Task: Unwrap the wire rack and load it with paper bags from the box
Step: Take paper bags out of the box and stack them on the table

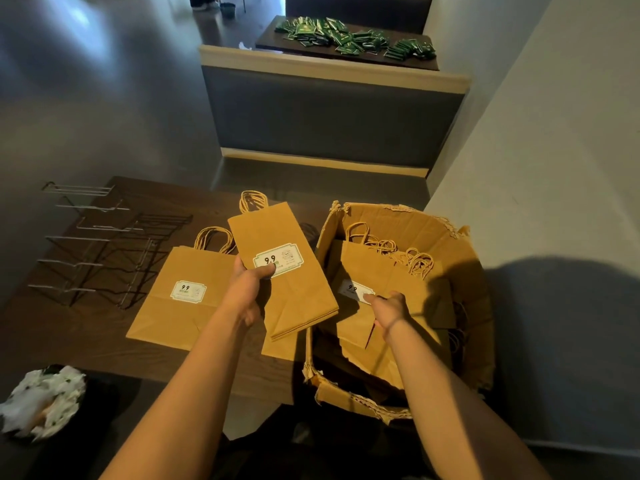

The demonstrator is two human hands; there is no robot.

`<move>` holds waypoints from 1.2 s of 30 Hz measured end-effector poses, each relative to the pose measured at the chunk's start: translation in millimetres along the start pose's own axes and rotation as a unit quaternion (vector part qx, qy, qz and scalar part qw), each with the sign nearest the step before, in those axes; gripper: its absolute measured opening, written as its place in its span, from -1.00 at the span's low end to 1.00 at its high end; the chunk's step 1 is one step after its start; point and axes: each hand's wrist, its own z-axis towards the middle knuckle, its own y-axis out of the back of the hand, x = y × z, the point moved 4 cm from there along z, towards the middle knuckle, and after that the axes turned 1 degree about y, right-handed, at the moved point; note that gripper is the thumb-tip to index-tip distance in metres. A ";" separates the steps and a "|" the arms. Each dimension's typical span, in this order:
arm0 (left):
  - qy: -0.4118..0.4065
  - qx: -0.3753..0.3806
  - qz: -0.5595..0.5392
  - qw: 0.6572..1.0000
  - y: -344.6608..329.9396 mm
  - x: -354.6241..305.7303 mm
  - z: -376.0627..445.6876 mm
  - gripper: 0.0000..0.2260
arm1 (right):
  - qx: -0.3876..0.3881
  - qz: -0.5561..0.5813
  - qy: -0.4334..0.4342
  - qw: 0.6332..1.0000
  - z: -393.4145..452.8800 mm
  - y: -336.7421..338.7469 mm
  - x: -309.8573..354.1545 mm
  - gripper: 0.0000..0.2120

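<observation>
My left hand (247,289) grips a thin stack of brown paper bags (287,271) with a white label, held above the dark wooden table (104,344). Another pile of the same bags (187,296) lies flat on the table just left of it. My right hand (389,311) reaches into the torn cardboard box (460,271) at the right and pinches the top bag (356,306) near its label. The bare wire rack (100,247) lies flat on the table's left part, apart from both hands.
A bin with crumpled white wrapping (43,400) stands at the lower left. Behind the table is a grey booth seat back (329,116), and beyond it another table strewn with green packets (356,38). A white wall (554,150) runs along the right.
</observation>
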 end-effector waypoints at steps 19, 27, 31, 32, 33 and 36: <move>-0.010 0.088 0.099 0.991 -25.3 -3.7 -6.3 -0.46 | -0.121 0.137 0.228 0.956 -84.3 73.4 76.3 -0.62; 0.058 0.139 0.097 0.984 -54.4 3.3 -16.2 -0.66 | 0.108 -0.068 0.281 0.951 -114.9 -13.9 87.3 -0.72; -0.010 0.130 0.232 0.964 -48.4 1.1 -9.6 -0.70 | 0.089 -0.145 0.279 0.945 -112.6 -26.6 70.9 -0.75; -0.005 0.117 0.227 0.967 -44.9 1.3 -7.5 -0.68 | 0.089 -0.145 0.260 0.950 -108.2 -23.4 68.7 -0.74; -0.003 0.109 0.216 0.970 -42.4 0.7 -6.5 -0.67 | 0.079 -0.129 0.232 0.961 -99.7 -18.9 66.6 -0.72; -0.002 0.056 0.154 0.986 -32.9 -1.4 -0.3 -0.69 | -0.018 -0.059 0.124 0.990 -53.3 14.1 42.5 -0.68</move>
